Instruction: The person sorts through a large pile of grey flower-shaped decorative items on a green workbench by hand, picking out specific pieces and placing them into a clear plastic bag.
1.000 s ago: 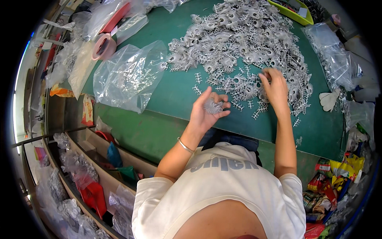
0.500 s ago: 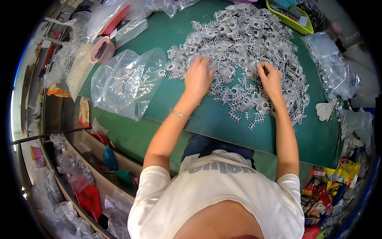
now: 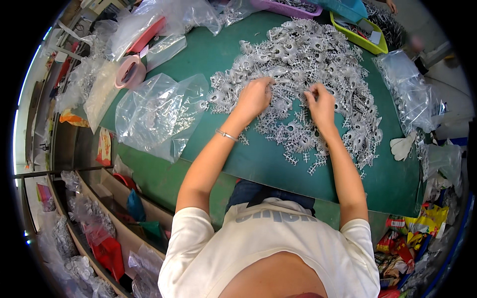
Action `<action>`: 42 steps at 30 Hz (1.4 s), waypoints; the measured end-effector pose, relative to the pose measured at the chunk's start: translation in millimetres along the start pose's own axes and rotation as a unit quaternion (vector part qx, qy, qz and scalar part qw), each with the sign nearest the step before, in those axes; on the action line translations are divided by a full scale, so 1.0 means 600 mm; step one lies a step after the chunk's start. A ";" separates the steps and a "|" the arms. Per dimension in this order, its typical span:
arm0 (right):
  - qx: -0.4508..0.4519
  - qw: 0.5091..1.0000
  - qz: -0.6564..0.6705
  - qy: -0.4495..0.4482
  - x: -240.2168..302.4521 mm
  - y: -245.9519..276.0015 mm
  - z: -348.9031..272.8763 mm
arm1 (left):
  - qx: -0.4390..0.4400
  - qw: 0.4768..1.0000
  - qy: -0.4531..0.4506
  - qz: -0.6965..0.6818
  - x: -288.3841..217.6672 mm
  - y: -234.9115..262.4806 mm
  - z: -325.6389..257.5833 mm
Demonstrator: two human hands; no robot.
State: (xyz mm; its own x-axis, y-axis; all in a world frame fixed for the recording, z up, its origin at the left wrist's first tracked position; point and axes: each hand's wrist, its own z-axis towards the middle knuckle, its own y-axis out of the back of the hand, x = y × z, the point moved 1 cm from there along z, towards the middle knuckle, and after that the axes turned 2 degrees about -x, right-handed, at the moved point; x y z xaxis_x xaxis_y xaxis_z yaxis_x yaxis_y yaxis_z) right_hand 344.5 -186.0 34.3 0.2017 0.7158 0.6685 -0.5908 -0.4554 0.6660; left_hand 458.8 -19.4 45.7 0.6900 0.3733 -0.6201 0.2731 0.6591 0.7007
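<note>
A large heap of small grey parts (image 3: 298, 74), some round and fan-like and some like short spiky strips, covers the middle of the green table (image 3: 258, 154). At the heap's left side, my left hand (image 3: 255, 98) is closed with its fingertips against the parts; what it holds is hidden. My right hand (image 3: 322, 105) is over the heap's middle, its thumb and forefinger pinched together. Any piece in that pinch is too small to make out. Several loose strips (image 3: 242, 139) lie beside my left wrist.
Left of the heap lies a clear plastic bag (image 3: 159, 114), with a pink bowl (image 3: 130, 72) behind it. Purple (image 3: 288, 9) and yellow-green trays (image 3: 360, 37) stand at the back. Plastic bags (image 3: 410, 84) and white gloves (image 3: 402, 147) are at the right edge.
My right hand has moved left, closer to my left hand. The left hand has shifted slightly right and its fingers are more curled. The whole view has tilted a little.
</note>
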 end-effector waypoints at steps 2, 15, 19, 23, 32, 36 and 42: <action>0.019 0.961 0.253 -0.113 -0.005 0.015 -0.007 | -0.013 1.000 0.011 -0.007 -0.006 0.005 -0.010; 0.169 0.892 0.366 -0.206 0.013 0.068 0.017 | -0.101 0.989 0.068 -0.088 0.001 -0.027 0.052; 0.202 0.819 0.460 -0.277 -0.032 0.031 0.066 | -0.003 0.881 0.251 -0.400 -0.006 0.003 0.027; -0.068 0.991 -0.008 0.111 -0.011 -0.024 0.093 | 0.010 0.734 0.373 -0.567 -0.023 0.022 -0.008; -0.011 0.999 0.047 0.010 0.010 0.019 0.062 | 0.062 0.578 0.392 -0.713 -0.038 0.025 -0.089; -0.029 0.996 -0.005 0.088 0.007 0.011 0.060 | 0.082 0.521 0.412 -0.743 -0.066 0.019 -0.107; 0.011 0.978 -0.157 0.137 0.022 -0.025 0.078 | 0.063 0.406 0.402 -0.818 -0.064 0.000 -0.134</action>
State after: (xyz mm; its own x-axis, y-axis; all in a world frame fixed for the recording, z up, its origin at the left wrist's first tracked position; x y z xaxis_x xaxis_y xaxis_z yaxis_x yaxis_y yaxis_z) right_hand 392.4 -194.6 48.7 0.1528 0.9356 0.3182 -0.5158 -0.1991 0.8332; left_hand 378.7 18.7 41.1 -0.9125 -0.3714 -0.1716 -0.0075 0.4345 -0.9006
